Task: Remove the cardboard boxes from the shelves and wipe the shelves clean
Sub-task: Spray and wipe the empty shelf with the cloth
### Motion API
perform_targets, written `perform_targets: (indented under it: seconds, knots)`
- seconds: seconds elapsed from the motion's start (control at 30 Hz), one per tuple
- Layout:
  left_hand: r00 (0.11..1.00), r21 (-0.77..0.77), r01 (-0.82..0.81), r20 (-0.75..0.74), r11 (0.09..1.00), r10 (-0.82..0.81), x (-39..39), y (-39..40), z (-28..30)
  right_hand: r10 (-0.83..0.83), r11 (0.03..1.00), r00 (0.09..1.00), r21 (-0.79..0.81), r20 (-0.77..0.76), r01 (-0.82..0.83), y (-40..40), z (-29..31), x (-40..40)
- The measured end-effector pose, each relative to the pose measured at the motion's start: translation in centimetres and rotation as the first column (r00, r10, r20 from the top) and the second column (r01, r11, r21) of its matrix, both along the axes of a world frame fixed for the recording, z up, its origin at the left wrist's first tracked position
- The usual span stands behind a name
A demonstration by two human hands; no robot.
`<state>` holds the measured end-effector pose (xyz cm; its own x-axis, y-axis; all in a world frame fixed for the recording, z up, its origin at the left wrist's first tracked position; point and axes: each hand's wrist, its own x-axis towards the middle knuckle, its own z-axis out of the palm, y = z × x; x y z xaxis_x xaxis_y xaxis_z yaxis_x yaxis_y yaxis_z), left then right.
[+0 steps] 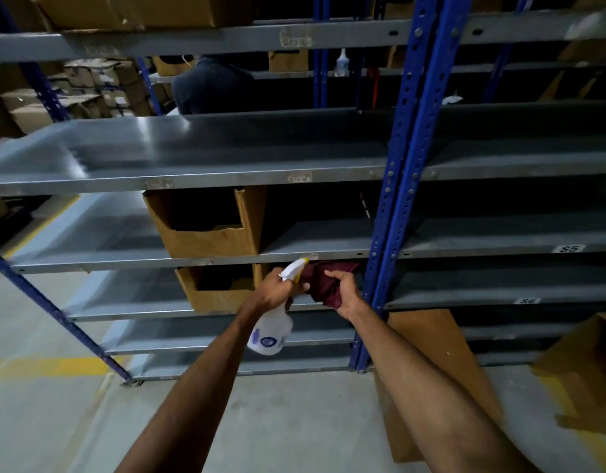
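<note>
At the rack | shelves [226,145] partly bare, two cardboard boxes [206,230] left on lower tiers | my left hand [272,290] grips spray bottle [272,331], right hand [344,295] clutches maroon cloth [323,279] | wetting cloth, I reckon; wipe next

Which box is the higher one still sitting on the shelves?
Find the grey metal shelves beside the blue upright post. On the shelf just below the wide bare one sits an open brown cardboard box. Its front is cut low, and it stands directly above a smaller cardboard box.
</note>
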<state>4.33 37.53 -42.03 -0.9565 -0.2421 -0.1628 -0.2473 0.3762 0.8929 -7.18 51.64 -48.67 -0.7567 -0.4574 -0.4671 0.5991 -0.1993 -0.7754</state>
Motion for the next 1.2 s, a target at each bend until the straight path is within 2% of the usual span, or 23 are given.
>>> perform_targets:
  seconds: [0.17, 0.33, 0.43, 0.67, 0.83, 1.07, 1.2]
  knots:
    - [0.988, 0.239, -0.104, -0.089, 0.966, 0.128, -3.9, 2.0, 0.7, -0.112, 0.994, 0.993, -0.011, -0.019, 0.112, 1.8, -0.1, -1.8]
    - [0.976, 0.243, -0.056, -0.189, 0.968, 0.104, -9.7, 5.0, -1.1, -0.398, 0.917, 0.917, -0.015, 0.028, 0.399, 5.8, -0.9, -5.1]
    - [0.975, 0.241, -0.008, -0.215, 0.97, 0.061, -13.3, 7.9, -2.1, -0.49, 0.871, 0.87, -0.003, 0.052, 0.491, 9.2, -2.0, -8.2]
    - [0.936, 0.19, -0.01, -0.344, 0.982, 0.076, -24.7, 15.4, -2.0, -0.536, 0.844, 0.844, 0.018, -0.014, 0.536, 15.7, -5.7, -20.3]
    - [0.933, 0.176, -0.075, -0.334, 0.982, 0.131, -32.1, 20.5, -2.9, -0.547, 0.834, 0.837, 0.084, -0.01, 0.546, 20.4, -5.3, -26.2]
    - [0.908, 0.094, -0.143, -0.384, 0.985, 0.168, -37.2, 24.8, -4.8, -0.56, 0.82, 0.828, 0.154, 0.014, 0.552, 23.7, -5.2, -30.6]
    - [0.882, 0.121, -0.237, -0.389, 0.964, 0.266, -39.6, 25.4, -5.5, -0.572, 0.816, 0.817, 0.151, 0.068, 0.558, 23.6, -6.5, -33.3]
